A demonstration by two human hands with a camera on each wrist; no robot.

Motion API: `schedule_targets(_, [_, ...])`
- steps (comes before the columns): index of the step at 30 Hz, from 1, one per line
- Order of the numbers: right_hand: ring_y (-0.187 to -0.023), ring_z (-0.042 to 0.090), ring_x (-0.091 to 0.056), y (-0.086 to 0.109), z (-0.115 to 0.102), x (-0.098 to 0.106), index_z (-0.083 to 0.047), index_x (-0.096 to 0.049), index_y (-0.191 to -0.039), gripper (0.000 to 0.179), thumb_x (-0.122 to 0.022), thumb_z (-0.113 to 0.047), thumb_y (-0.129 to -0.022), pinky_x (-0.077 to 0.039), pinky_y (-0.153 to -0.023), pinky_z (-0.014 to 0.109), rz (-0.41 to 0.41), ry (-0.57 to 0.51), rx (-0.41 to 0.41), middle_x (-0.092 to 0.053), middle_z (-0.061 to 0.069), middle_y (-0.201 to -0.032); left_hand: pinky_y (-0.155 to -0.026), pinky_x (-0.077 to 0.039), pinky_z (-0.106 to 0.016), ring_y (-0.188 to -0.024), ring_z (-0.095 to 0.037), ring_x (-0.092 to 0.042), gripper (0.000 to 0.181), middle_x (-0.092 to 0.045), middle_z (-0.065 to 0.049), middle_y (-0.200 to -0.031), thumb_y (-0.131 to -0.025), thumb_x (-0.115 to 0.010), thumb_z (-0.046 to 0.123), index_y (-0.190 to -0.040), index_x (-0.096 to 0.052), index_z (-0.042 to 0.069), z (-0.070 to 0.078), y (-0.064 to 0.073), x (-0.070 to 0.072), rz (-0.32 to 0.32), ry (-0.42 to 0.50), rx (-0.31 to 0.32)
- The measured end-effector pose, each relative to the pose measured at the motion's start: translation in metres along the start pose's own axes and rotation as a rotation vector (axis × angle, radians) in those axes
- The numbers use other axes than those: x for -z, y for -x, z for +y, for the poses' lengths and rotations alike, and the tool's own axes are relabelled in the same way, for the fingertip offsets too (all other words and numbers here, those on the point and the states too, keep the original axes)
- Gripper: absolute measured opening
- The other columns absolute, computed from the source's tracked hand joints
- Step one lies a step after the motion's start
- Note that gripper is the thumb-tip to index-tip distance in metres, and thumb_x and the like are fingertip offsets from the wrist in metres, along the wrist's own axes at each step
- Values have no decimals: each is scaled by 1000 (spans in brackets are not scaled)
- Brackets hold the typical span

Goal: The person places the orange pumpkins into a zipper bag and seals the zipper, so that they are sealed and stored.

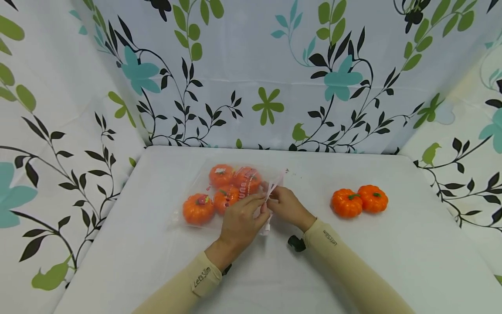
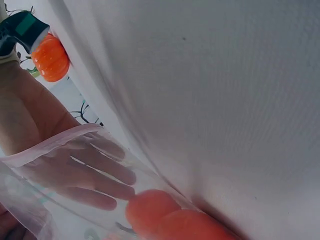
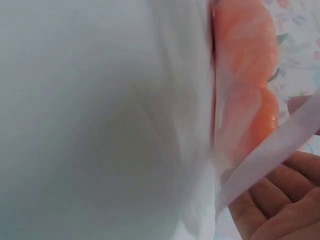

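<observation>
A clear zip bag (image 1: 193,185) with red print lies on the white table, its mouth toward the right. Several small orange pumpkins (image 1: 198,209) are inside it. My left hand (image 1: 240,224) pinches the bag's rim near the mouth. Opposite it, my right hand (image 1: 290,207) reaches into the mouth. Through the plastic, the left wrist view shows the right hand's fingers (image 2: 100,172) straight and spread, close to a bagged pumpkin (image 2: 150,210). In the right wrist view, the bag's rim (image 3: 270,152) crosses in front of the left hand (image 3: 282,202); its fingertips are partly hidden.
Two more orange pumpkins, one (image 1: 347,203) touching the other (image 1: 373,199), sit on the table (image 1: 392,253) to the right of the bag. A dark wrist camera (image 1: 296,243) sits by the right cuff. Patterned curtains (image 1: 235,78) enclose the back and sides.
</observation>
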State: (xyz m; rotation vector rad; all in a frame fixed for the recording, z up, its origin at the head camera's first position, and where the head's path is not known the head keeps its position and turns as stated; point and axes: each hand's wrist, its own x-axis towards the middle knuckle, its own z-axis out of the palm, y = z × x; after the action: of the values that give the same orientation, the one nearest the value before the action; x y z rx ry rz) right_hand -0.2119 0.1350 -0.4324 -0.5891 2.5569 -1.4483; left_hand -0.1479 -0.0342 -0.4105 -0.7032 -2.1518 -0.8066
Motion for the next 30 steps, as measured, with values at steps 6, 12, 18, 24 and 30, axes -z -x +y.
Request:
schedule_targets(6, [-138,27,-48,-14,2,-8,-14,-43,-155,62,-57,-3,-95,-39,-112,48,-42,-81,-40,-53,11,-148,-79,-58,-29,-91,-19,-74,13,-76,-7,-100,-81,-77,4,-93,-78,1,-2,0,-1,-2,4,-11])
schedule_targets(12, [-134,32,-51,-7,1,-6,-4,-46,-151,59,-57,-6,-93,-40,-110,54,-24,-15,5,-57,17,-143,-78,-59,-30,-92,-21,-75,16,-76,-9,-101,-80,-78,4,-95,-78,-1,-3,1,0,-4,1,-1])
schedule_targets(18, [-131,31,-55,26,-2,12,-3,-56,-142,53,-68,-25,-95,-43,-107,54,60,231,47,-60,13,-140,-75,-59,-30,-87,-23,-75,15,-76,-11,-97,-80,-78,5,-93,-78,-2,-4,1,0,-6,-20,7])
schedule_targets(24, [-130,33,-56,57,-3,44,-4,-56,-143,64,-76,-32,-90,-46,-104,52,191,543,82,-58,12,-143,-74,-60,-30,-86,-22,-75,7,-77,-10,-98,-79,-78,4,-86,-77,1,-3,1,-2,-15,-20,19])
schedule_targets(30, [-141,39,-39,73,0,95,-7,-37,-156,102,-90,-36,-74,-39,-108,60,229,646,72,-39,16,-158,-74,-59,-29,-87,-22,-75,8,-77,-9,-97,-80,-76,3,-88,-78,0,-1,1,-3,-29,2,39])
